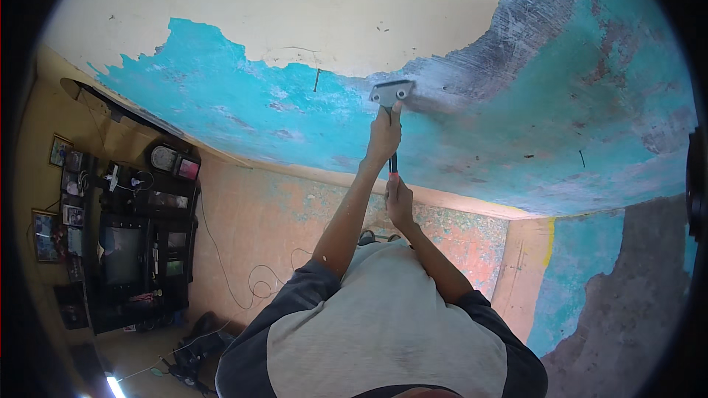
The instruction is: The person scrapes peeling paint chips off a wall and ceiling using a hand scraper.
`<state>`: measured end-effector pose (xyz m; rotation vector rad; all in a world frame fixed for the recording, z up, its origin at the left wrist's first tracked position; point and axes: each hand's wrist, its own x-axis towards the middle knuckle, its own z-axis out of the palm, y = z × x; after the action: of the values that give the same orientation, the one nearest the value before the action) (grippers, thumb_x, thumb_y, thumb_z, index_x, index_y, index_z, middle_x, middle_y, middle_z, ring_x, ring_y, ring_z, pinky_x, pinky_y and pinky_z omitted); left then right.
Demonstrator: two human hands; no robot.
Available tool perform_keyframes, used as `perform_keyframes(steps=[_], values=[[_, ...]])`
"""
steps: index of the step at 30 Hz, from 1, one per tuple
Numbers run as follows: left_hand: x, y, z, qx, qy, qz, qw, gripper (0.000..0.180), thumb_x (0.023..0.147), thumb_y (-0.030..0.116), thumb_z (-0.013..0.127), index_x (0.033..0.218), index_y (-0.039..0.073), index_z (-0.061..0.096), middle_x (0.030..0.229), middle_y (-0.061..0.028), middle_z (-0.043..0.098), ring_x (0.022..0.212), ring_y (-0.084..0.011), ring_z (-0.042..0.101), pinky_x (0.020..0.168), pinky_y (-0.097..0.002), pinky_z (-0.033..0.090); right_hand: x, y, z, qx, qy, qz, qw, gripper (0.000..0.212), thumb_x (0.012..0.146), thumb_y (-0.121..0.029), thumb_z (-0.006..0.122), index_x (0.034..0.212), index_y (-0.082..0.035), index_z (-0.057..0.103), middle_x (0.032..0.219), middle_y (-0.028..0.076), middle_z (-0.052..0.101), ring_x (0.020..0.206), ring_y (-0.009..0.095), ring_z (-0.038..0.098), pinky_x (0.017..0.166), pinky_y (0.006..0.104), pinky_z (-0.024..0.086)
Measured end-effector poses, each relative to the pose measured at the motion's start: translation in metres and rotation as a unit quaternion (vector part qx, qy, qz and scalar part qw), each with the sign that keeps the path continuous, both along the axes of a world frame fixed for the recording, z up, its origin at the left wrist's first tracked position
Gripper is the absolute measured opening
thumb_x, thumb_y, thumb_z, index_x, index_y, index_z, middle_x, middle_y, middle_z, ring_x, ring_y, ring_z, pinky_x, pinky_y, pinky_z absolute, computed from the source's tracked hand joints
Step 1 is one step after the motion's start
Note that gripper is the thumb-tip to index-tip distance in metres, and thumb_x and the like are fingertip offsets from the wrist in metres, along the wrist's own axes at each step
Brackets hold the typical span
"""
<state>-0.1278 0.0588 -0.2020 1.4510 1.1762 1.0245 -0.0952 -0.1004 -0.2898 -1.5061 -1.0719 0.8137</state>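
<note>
A long-handled paint scraper [392, 91] with a wide metal head and two round bolts is held up against the wall. Its head lies at the border where cream paint [295, 0] meets bare turquoise [243, 96] and grey patches. Just below the head, my left hand [384, 135] wraps round the handle, thumb pointing up along it. Lower down, my right hand [400, 204] is closed round the handle's end, near a red band. Both arms are stretched forward. Whether the blade's edge touches the wall cannot be made out exactly.
A nail [317, 79] sticks out left of the scraper, another [581, 158] to the right. On the left stands a black cabinet [140, 210] with a television and picture frames. A thin cable [221, 278] trails over the worn orange floor. A turquoise and grey wall [590, 273] rises at the right.
</note>
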Motion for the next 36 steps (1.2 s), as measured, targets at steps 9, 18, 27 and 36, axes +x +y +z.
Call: perform_keyframes(steps=[9, 18, 27, 36], values=[[0.005, -0.015, 0.021, -0.075, -0.037, -0.013, 0.996, 0.049, 0.104, 0.048, 0.046, 0.085, 0.003, 0.044, 0.061, -0.0023, 0.048, 0.046, -0.0105, 0.048, 0.042, -0.0275, 0.041, 0.013, -0.006, -0.001, -0.007, -0.061, -0.010, 0.998, 0.045, 0.108, -0.040, 0.040, 0.093, 0.000, 0.056, 0.056, 0.016, 0.049, 0.046, 0.030, 0.053, 0.046, 0.0415, 0.036], [0.002, -0.009, 0.034, -0.078, -0.108, -0.027, 0.991, 0.047, 0.104, 0.047, 0.048, 0.081, 0.008, 0.039, 0.059, 0.0024, 0.039, 0.045, -0.0078, 0.039, 0.039, -0.0261, 0.035, 0.011, 0.000, 0.022, -0.020, -0.075, -0.022, 0.997, 0.041, 0.107, -0.036, 0.044, 0.091, -0.001, 0.056, 0.057, 0.018, 0.052, 0.052, 0.036, 0.058, 0.050, 0.0447, 0.039], [-0.007, -0.001, 0.027, -0.103, -0.120, -0.015, 0.987, 0.049, 0.104, 0.050, 0.046, 0.088, 0.003, 0.044, 0.059, -0.0015, 0.045, 0.046, -0.0115, 0.047, 0.042, -0.0299, 0.042, 0.024, 0.001, 0.022, -0.010, -0.099, 0.011, 0.995, 0.045, 0.105, -0.040, 0.046, 0.086, 0.000, 0.056, 0.055, 0.019, 0.051, 0.051, 0.039, 0.056, 0.049, 0.0454, 0.037], [-0.006, 0.000, 0.024, -0.112, -0.129, -0.015, 0.985, 0.046, 0.104, 0.046, 0.047, 0.088, 0.003, 0.044, 0.062, -0.0027, 0.047, 0.046, -0.0106, 0.047, 0.042, -0.0285, 0.041, 0.025, 0.000, 0.029, -0.015, -0.099, 0.007, 0.995, 0.043, 0.105, -0.037, 0.048, 0.087, 0.001, 0.058, 0.056, 0.020, 0.051, 0.051, 0.037, 0.057, 0.050, 0.0453, 0.038]])
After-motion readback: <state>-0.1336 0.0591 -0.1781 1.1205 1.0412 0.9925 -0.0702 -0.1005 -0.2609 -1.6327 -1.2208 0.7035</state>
